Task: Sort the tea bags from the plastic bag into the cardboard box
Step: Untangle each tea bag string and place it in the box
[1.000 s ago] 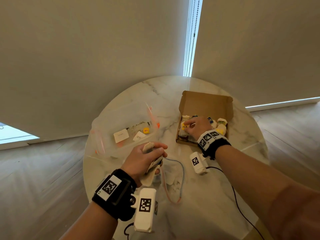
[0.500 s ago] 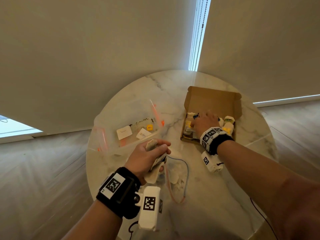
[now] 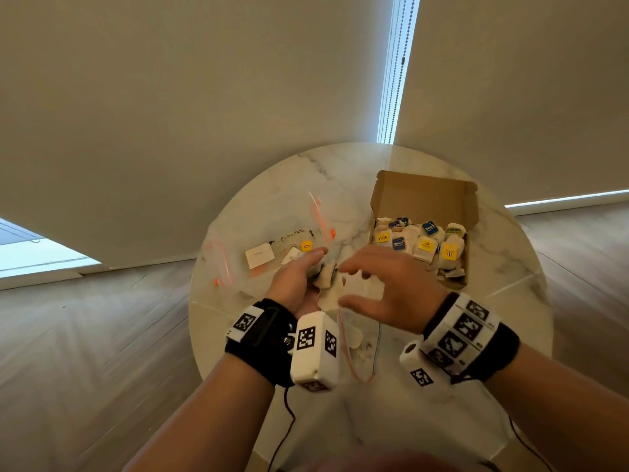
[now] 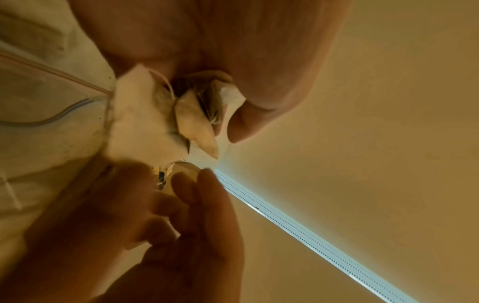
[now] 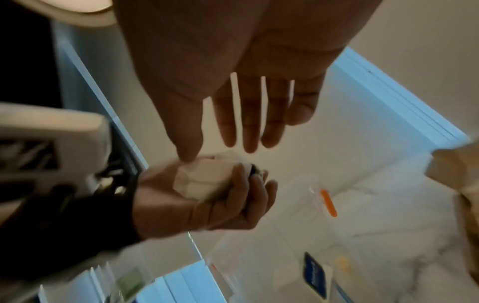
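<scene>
The person's left hand (image 3: 299, 284) is cupping a small clump of tea bags (image 3: 327, 284) above the round marble desk (image 3: 425, 420), fingers curled round the pale paper pouches; from the left wrist view the thumb is pressing the bunch against the palm. The right hand (image 3: 391, 291) is hovering just beside it with fingers spread and relaxed, holding nothing, thumb and forefinger reaching toward the clump without clearly touching it.

The clear plastic bag (image 3: 272, 247) with its orange zip strip is lying flat on the left half of the desk, its left edge close to the desk's rim; a white tag and a yellow tag are showing inside it. A second clear zip bag (image 3: 357, 349) is lying crumpled beneath the hands, nearer the person.

The cardboard box (image 3: 425, 195) is sitting toward the far right of the desk with its lid standing upright at the back. Tea bags with blue and yellow tags (image 3: 422, 247) are filling its tray nearly to the low front wall. A strip of bare marble is lying between the box's left wall and the plastic bag. The box's right side is sitting well in from the desk's edge.

Behind the desk pale roller blinds are hanging, with a bead chain (image 3: 394, 69) in the gap between them.
</scene>
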### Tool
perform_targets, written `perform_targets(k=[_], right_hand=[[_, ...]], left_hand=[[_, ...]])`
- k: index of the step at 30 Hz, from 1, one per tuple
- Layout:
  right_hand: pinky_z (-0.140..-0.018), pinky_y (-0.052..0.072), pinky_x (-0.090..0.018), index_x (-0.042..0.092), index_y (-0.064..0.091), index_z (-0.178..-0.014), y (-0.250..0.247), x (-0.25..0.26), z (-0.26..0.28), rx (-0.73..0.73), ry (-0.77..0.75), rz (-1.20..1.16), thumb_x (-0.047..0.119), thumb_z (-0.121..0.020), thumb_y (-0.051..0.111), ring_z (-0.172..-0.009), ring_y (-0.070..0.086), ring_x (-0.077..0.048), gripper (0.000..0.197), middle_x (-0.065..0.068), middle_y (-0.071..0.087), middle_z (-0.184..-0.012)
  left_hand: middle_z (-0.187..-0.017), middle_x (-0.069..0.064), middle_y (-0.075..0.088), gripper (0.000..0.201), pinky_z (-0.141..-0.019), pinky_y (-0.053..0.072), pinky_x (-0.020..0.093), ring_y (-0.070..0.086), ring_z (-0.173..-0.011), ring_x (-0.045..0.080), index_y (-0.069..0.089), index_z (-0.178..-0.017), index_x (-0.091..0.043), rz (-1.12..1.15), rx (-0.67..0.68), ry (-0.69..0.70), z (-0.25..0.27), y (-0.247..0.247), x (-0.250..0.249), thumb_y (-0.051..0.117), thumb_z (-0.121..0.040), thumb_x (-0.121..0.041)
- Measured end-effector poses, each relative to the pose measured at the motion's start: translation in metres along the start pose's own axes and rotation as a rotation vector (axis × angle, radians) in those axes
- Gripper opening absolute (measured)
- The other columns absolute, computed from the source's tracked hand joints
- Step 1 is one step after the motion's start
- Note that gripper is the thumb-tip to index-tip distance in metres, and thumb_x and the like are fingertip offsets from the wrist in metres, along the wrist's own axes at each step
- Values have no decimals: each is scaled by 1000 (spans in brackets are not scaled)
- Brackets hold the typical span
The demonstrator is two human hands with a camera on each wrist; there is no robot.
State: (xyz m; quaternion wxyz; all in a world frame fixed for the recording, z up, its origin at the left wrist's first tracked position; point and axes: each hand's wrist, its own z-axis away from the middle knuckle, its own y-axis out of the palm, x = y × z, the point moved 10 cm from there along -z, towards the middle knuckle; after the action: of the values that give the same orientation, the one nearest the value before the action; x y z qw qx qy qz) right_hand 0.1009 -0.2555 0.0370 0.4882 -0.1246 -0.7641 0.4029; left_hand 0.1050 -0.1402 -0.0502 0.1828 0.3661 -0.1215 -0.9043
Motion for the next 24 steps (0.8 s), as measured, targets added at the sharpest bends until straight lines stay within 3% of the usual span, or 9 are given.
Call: perform_targets(k=[3, 7, 11, 13, 15, 20, 24], right_hand=[[-79, 42, -23, 26, 68, -112, 15, 18, 10, 53, -151, 100, 43, -74, 75, -92, 48, -12, 42, 2, 56, -104], [-66, 50, -32, 22, 73, -91, 11, 33, 13, -40, -218, 115, 28, -81, 70, -83, 52, -15, 12, 1, 59, -94], [-71, 43, -13, 19, 74, -90, -16, 30, 12, -149, -78, -94, 28, -85, 64, -79, 55, -3, 14, 9, 66, -85], [-64, 44, -15, 25, 71, -89, -29, 24, 14, -188, 22, -161, 26, -85, 66, -76, 57, -3, 6, 15, 65, -83], [-62, 45, -18, 29, 68, -86, -40, 20, 17, -231, 79, -199, 23, -84, 69, -73, 58, -7, 7, 15, 66, -80], [-63, 50, -25, 17, 67, -81, -53, 10, 28, -299, 172, -287, 17, -83, 64, -72, 61, -12, 4, 6, 67, -77], [-63, 53, -32, 12, 64, -79, -61, 2, 36, -367, 233, -345, 14, -80, 59, -70, 62, -16, 5, -1, 66, -74]], left_hand=[[-106, 19, 57, 27, -64, 55, 36, 62, -79, 29, 59, -123, -6, -8, 3, 2, 3, 0, 0, 52, -99, -18], [-92, 15, 56, 16, -64, 50, 37, 60, -72, 26, 62, -104, -7, 33, 28, 12, 9, 4, 0, 46, -99, -9], [-89, 19, 59, 20, -54, 52, 34, 59, -72, 27, 55, -111, -7, 1, 82, 17, 15, 5, 0, 44, -98, 2], [-92, 20, 58, 20, -52, 56, 35, 60, -77, 28, 53, -114, -5, 6, 97, 14, 19, 5, 0, 44, -98, 3], [-94, 20, 60, 18, -61, 57, 38, 61, -82, 28, 55, -110, -6, 32, 88, 15, 21, 2, 1, 46, -98, 4], [-101, 21, 57, 20, -67, 54, 37, 59, -86, 27, 58, -108, -6, 91, 63, 22, 22, -8, 5, 47, -96, 5], [-100, 21, 57, 19, -65, 53, 38, 59, -80, 28, 61, -105, -6, 121, 31, 14, 21, -17, 7, 48, -94, 4]])
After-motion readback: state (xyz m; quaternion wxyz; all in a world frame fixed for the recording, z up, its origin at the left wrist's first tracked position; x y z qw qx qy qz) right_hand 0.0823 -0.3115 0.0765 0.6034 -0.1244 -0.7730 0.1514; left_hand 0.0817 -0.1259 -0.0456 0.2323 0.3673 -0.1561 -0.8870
